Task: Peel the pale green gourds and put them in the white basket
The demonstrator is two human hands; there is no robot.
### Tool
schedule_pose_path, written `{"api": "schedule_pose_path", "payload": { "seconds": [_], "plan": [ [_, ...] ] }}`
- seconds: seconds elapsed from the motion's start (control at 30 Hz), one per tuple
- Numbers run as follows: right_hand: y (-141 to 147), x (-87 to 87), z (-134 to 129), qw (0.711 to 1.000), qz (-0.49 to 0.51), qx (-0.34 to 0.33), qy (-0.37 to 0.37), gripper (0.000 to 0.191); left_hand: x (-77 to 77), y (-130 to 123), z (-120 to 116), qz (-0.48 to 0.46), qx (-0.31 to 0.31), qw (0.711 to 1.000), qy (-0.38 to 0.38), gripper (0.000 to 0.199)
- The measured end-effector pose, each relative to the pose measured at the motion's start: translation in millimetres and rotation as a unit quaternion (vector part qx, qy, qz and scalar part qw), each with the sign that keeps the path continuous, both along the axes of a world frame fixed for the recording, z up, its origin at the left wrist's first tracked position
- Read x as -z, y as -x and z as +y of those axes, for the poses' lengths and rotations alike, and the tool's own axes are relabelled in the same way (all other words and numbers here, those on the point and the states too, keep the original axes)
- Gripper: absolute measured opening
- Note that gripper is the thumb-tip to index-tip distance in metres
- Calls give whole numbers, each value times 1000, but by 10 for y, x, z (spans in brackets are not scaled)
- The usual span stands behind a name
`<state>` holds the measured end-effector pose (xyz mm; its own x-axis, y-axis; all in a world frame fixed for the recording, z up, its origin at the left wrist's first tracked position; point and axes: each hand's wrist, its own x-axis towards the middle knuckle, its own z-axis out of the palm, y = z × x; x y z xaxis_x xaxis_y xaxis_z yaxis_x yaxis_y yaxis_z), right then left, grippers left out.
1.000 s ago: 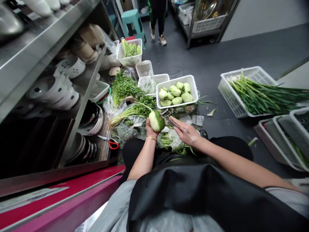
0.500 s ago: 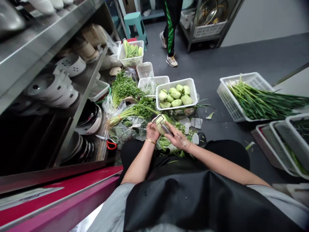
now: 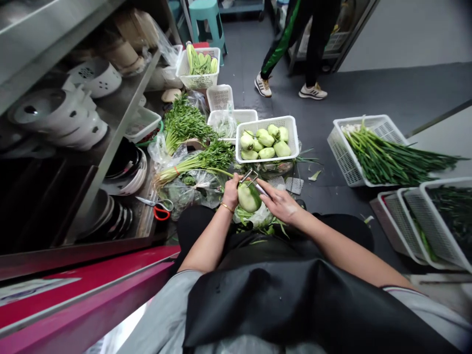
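Note:
My left hand (image 3: 231,192) is closed around the left side of a thick, rounded green vegetable (image 3: 250,197), partly pale and partly dark green; its exact kind is unclear. My right hand (image 3: 280,202) grips the handle of a metal Y-shaped peeler (image 3: 254,179), whose head lies at the vegetable's far end. Both are held low over my lap, above green peelings (image 3: 263,220) on a plastic bag. Just beyond, a white basket (image 3: 296,142) holds several similar pale green vegetables (image 3: 266,137).
Bundled leafy stalks (image 3: 191,167) and red-handled scissors (image 3: 161,211) lie to the left, beside a metal shelf (image 3: 138,101) with bowls. A basket of long green stalks (image 3: 398,152) and stacked baskets (image 3: 413,226) stand at right. A person's legs (image 3: 287,46) are ahead, near a stool (image 3: 208,24).
The vegetable has turned in my left hand, showing more dark green skin. The peeler has shifted to its far end. The person ahead has stepped to the right, and my view has shifted slightly.

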<state>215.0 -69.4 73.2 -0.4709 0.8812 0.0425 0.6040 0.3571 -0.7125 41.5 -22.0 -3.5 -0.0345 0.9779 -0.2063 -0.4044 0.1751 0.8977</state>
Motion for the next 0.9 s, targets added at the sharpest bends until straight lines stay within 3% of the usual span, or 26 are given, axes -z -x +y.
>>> {"api": "schedule_pose_path", "payload": {
  "seconds": [0.1,0.17,0.3,0.37,0.47,0.57,0.63,0.73,0.83,0.9],
  "plan": [
    [109,57,-56,999,5,-12,38,51,-4,-11,-17,39,-21,999,-32,56],
    [41,204,-265,998,16,16,52,52,19,-13,-29,68,-13,996,-51,58],
    [-513,578,-848,987,-31,54,149,55,63,77,13,37,-56,997,-29,60],
    [-803,624,-963,979,-68,66,180,55,49,144,57,1,-87,996,-31,59],
    [-845,395,-730,985,-71,84,132,54,0,165,95,-23,-86,995,-38,57],
    [-420,55,-285,997,-32,44,55,52,-45,86,83,-15,-93,995,-15,57],
    [-139,-5,-127,999,-19,6,30,54,-77,56,76,17,-104,994,-18,57],
    [-106,283,-318,999,-7,-25,32,54,-149,139,105,41,-120,991,-35,57],
    [-492,684,-747,994,-32,-3,102,48,-241,314,168,-20,-141,990,-8,58],
    [-710,734,-877,993,-35,28,112,46,-301,388,201,-64,-141,988,15,60]
  ]
}}
